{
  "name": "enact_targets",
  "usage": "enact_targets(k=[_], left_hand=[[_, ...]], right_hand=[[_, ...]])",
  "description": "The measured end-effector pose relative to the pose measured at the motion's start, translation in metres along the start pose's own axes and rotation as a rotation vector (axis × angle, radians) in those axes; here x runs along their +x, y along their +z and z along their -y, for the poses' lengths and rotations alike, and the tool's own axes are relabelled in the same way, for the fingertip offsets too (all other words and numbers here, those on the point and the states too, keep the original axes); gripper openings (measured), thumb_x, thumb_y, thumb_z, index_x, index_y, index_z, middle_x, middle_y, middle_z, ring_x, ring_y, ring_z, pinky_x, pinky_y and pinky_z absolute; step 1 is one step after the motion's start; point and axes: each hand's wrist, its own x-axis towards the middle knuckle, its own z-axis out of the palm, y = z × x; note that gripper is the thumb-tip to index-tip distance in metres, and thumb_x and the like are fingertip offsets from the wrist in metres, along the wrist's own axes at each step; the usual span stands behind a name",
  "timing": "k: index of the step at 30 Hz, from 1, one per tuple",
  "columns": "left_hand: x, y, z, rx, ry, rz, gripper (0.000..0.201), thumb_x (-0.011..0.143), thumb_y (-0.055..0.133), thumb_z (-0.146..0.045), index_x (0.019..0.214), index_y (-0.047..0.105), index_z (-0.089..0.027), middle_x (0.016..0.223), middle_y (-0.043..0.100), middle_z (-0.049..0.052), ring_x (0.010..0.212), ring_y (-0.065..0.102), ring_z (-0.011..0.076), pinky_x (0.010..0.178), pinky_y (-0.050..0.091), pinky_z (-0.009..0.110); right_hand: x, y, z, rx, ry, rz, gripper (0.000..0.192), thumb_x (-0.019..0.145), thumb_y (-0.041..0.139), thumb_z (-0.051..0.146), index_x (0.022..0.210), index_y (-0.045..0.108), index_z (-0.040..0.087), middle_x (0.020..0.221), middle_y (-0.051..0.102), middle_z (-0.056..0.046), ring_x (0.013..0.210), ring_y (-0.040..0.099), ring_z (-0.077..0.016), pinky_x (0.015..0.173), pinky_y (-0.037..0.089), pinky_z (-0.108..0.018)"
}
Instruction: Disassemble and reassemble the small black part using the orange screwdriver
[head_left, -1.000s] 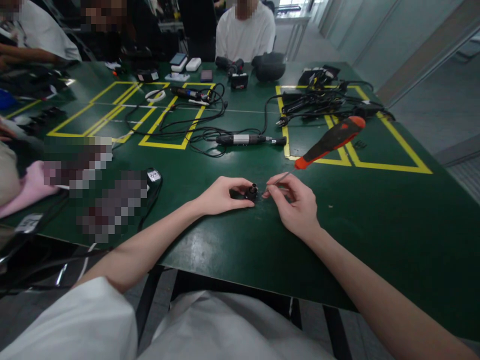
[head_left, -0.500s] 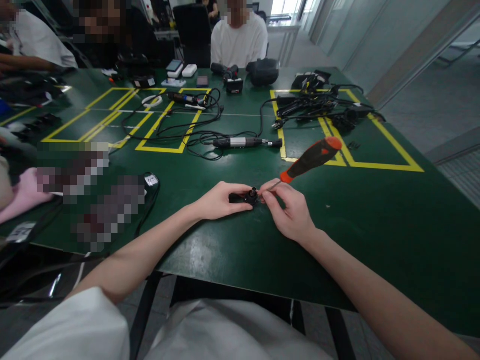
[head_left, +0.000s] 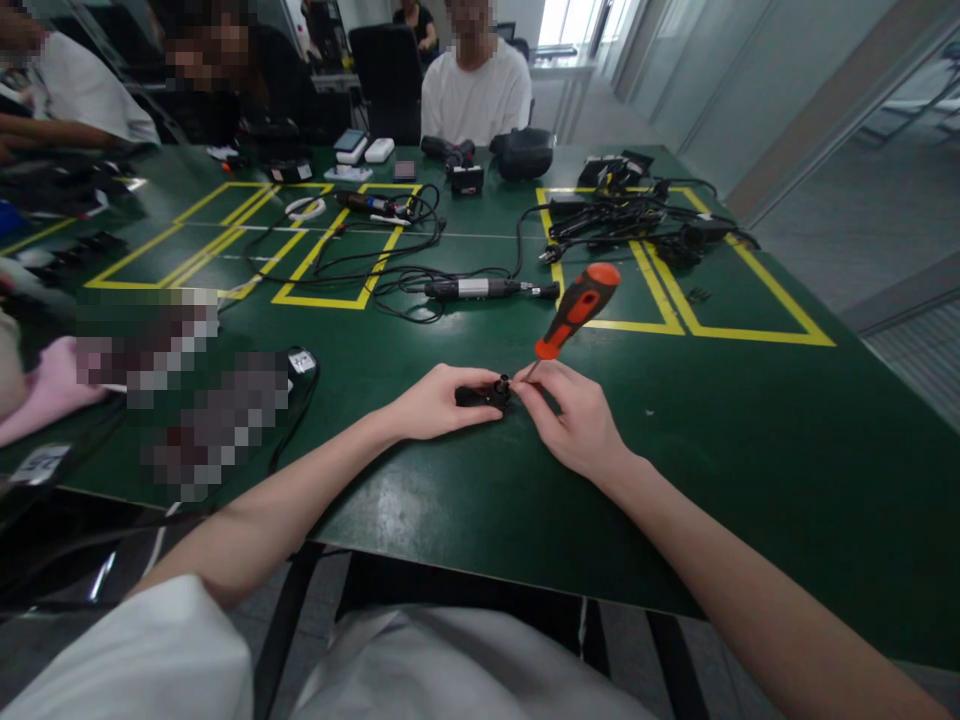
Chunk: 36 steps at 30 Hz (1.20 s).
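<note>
The left hand (head_left: 435, 400) pins a small black part (head_left: 487, 395) flat on the green surface (head_left: 750, 450), fingers closed around its near end. Just to the right of it, the right hand (head_left: 574, 425) pinches low on the thin shaft of a screwdriver (head_left: 576, 310), fingertips together right at the tip, so the orange-and-black handle sticks up and away from the hand, tilted toward the far side. The tip meets the top of the part where a small round fitting stands (whether it sits in a screw head is too small to tell).

As far as the work shows, the setup seems done: the part is held steady and the tool is brought to it. The driving itself looks barely begun or still to come, since the hand grips the shaft for aiming and not the handle for turning. Nothing loose, such as a removed screw, lies beside either hand.

Beyond the hands, farther across the surface, a corded tool (head_left: 480, 288) lies among black cables (head_left: 630, 215) and yellow tape lines. Other people sit at the far edge and off to the left.
</note>
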Motion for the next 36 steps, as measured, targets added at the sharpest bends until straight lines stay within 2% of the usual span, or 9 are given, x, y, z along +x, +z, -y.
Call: enact_targets(k=[5, 11, 15, 20, 24, 26, 29, 34, 36], left_hand=[[0.0, 0.0, 0.0, 0.019, -0.004, -0.008, 0.033, 0.088, 0.075, -0.032, 0.113, 0.074, -0.01, 0.108, 0.079, 0.01, 0.098, 0.073, 0.021, 0.094, 0.055, 0.032], [0.0, 0.0, 0.0, 0.006, -0.003, 0.002, 0.034, 0.089, 0.074, -0.031, 0.117, 0.074, -0.012, 0.112, 0.079, 0.009, 0.102, 0.073, 0.0219, 0.095, 0.055, 0.034], [0.001, 0.0, -0.001, 0.003, 0.003, 0.01, 0.03, 0.089, 0.074, -0.03, 0.114, 0.075, -0.013, 0.11, 0.079, 0.008, 0.102, 0.072, 0.0214, 0.096, 0.055, 0.034], [0.001, 0.001, 0.0, 0.004, 0.004, 0.004, 0.031, 0.09, 0.074, -0.031, 0.115, 0.074, -0.013, 0.109, 0.079, 0.008, 0.099, 0.072, 0.0206, 0.093, 0.054, 0.032], [0.001, 0.001, 0.001, 0.017, 0.022, 0.008, 0.033, 0.09, 0.073, -0.032, 0.117, 0.074, -0.012, 0.112, 0.078, 0.009, 0.1, 0.072, 0.0209, 0.093, 0.053, 0.032], [0.002, 0.001, 0.001, 0.03, 0.024, 0.014, 0.032, 0.09, 0.073, -0.032, 0.115, 0.074, -0.012, 0.111, 0.078, 0.009, 0.1, 0.072, 0.0209, 0.093, 0.053, 0.032], [0.002, 0.002, 0.0, 0.034, 0.026, 0.018, 0.03, 0.091, 0.072, -0.031, 0.114, 0.074, -0.013, 0.107, 0.078, 0.007, 0.098, 0.071, 0.02, 0.091, 0.052, 0.03], [0.002, 0.002, -0.005, 0.023, 0.016, 0.014, 0.03, 0.091, 0.072, -0.03, 0.115, 0.075, -0.012, 0.106, 0.078, 0.008, 0.096, 0.071, 0.0191, 0.09, 0.052, 0.029], [0.002, 0.003, -0.007, 0.016, 0.008, 0.015, 0.029, 0.091, 0.072, -0.03, 0.113, 0.075, -0.012, 0.104, 0.078, 0.007, 0.095, 0.071, 0.0187, 0.09, 0.052, 0.029]], right_hand=[[0.001, 0.001, 0.001, -0.038, 0.002, -0.013, 0.018, 0.1, 0.06, 0.019, 0.083, 0.058, 0.022, 0.08, 0.07, -0.005, 0.072, 0.068, -0.019, 0.066, 0.055, -0.031], [0.001, 0.003, 0.003, 0.031, 0.03, -0.069, 0.023, 0.097, 0.068, 0.022, 0.076, 0.058, 0.022, 0.068, 0.065, 0.0, 0.057, 0.06, -0.0143, 0.053, 0.049, -0.026], [0.002, 0.004, 0.005, 0.092, 0.03, -0.089, 0.02, 0.096, 0.066, 0.017, 0.077, 0.064, 0.021, 0.076, 0.069, -0.002, 0.068, 0.066, -0.0166, 0.061, 0.055, -0.029], [0.001, 0.006, 0.01, 0.164, 0.116, -0.111, 0.014, 0.094, 0.068, 0.016, 0.082, 0.072, 0.022, 0.084, 0.074, -0.004, 0.077, 0.071, -0.0192, 0.072, 0.061, -0.035], [-0.001, 0.006, 0.013, 0.207, 0.179, -0.135, 0.008, 0.091, 0.072, 0.016, 0.092, 0.075, 0.022, 0.086, 0.078, -0.003, 0.074, 0.073, -0.0185, 0.07, 0.064, -0.034], [-0.001, 0.006, 0.013, 0.219, 0.211, -0.154, 0.011, 0.09, 0.072, 0.015, 0.097, 0.074, 0.023, 0.085, 0.078, -0.002, 0.072, 0.074, -0.018, 0.069, 0.065, -0.032], [-0.001, 0.005, 0.012, 0.238, 0.234, -0.162, 0.005, 0.091, 0.069, 0.017, 0.093, 0.071, 0.022, 0.087, 0.078, -0.003, 0.074, 0.074, -0.0179, 0.067, 0.066, -0.031], [-0.004, 0.008, 0.013, 0.443, 0.347, -0.077, 0.003, 0.096, 0.064, 0.024, 0.094, 0.063, 0.022, 0.071, 0.065, 0.003, 0.053, 0.067, -0.0127, 0.055, 0.063, -0.027], [-0.005, 0.009, 0.014, 0.527, 0.377, -0.057, 0.009, 0.098, 0.064, 0.029, 0.096, 0.062, 0.021, 0.073, 0.065, 0.002, 0.054, 0.068, -0.0133, 0.057, 0.065, -0.029]])
